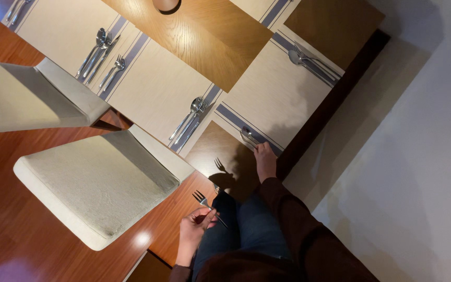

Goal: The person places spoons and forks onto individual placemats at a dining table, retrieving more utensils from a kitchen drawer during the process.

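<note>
My left hand [193, 231] is closed around the handle of a silver fork [203, 199], held above the floor near my jeans, tines pointing up-left. The fork's shadow falls on the wooden table [212, 31]. My right hand [265, 161], in a dark maroon sleeve, reaches to the table's near corner. Its fingertips grip the handle end of a silver spoon [247, 134], which lies on the blue stripe of a cream placemat [277, 94].
Other placemats carry cutlery sets [190, 119], [100, 55], [311, 63]. Two cream-cushioned chairs [97, 183], [27, 96] stand at the table's side over a red-brown wood floor [6, 209]. A pale wall [408, 156] lies right of the table's dark edge. A round object [166, 4] sits at the top.
</note>
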